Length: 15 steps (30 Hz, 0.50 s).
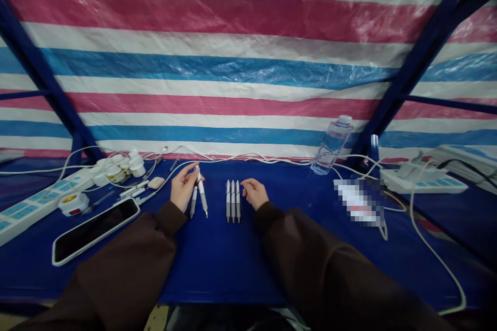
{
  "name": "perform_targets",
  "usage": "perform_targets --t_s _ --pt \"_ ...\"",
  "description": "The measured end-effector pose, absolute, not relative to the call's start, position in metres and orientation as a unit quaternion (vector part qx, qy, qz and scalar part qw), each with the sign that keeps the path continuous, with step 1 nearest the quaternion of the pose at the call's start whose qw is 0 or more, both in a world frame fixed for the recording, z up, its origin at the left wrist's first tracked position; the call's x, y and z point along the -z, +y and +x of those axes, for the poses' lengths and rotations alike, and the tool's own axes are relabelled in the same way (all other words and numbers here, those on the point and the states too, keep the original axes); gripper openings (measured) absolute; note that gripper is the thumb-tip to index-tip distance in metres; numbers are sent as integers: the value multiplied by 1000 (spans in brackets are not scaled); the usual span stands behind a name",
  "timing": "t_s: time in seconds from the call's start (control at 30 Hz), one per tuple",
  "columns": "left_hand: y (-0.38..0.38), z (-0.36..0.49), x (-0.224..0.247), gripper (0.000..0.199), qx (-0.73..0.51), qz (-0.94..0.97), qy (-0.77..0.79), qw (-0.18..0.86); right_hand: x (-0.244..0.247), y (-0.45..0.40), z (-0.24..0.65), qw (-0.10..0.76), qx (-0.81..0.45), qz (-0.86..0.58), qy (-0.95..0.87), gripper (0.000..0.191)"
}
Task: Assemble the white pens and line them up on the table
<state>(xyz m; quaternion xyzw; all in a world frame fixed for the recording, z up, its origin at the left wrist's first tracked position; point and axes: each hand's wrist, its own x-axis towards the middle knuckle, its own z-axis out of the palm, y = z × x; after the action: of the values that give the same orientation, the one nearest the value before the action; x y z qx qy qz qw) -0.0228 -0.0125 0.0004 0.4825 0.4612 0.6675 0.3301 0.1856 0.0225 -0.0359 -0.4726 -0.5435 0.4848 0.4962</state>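
Note:
My left hand (183, 189) pinches a white-and-grey pen (202, 194) near its upper end, its tip pointing down toward the blue table. Just left of it, a second similar pen (193, 202) is partly covered by my fingers; I cannot tell whether the hand grips it too. In the middle, three matching pens (233, 201) lie side by side, tips toward me. My right hand (254, 193) rests just right of this row, fingers curled closed, with no object visible in them.
At left lie a phone (97, 230), a power strip (46, 201) with chargers, and an earbud case (156, 182). White cables run along the back. A water bottle (332, 145), a blurred packet (359, 201) and another power strip (427, 181) stand at right.

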Motion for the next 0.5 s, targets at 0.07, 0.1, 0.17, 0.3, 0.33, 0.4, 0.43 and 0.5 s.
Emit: perform_targets --t_s 0.07,0.1,0.17,0.3,0.33,0.4,0.43,0.5 --pt "-12 -23 -1 52 -669 478 461 335 36 23 186 496 -482 -473 -546 20" --pt "-13 -23 -1 51 -668 479 461 336 37 23 186 496 -481 -473 -547 20" --pt "-14 -22 -3 49 -662 485 462 336 37 24 186 495 -480 -473 -549 20" --pt "-15 -21 -4 46 -656 497 460 332 35 23 186 491 -469 -480 -555 20" --pt "-15 -21 -3 47 -655 497 460 334 35 23 186 488 -462 -484 -560 20" --pt "-15 -19 -2 53 -651 494 463 344 34 21 185 485 -440 -490 -576 19" --pt "-14 -19 -1 56 -647 493 465 349 35 20 185 484 -425 -491 -587 19" --pt "-13 -18 1 63 -637 497 470 356 36 18 185 484 -389 -487 -614 19"
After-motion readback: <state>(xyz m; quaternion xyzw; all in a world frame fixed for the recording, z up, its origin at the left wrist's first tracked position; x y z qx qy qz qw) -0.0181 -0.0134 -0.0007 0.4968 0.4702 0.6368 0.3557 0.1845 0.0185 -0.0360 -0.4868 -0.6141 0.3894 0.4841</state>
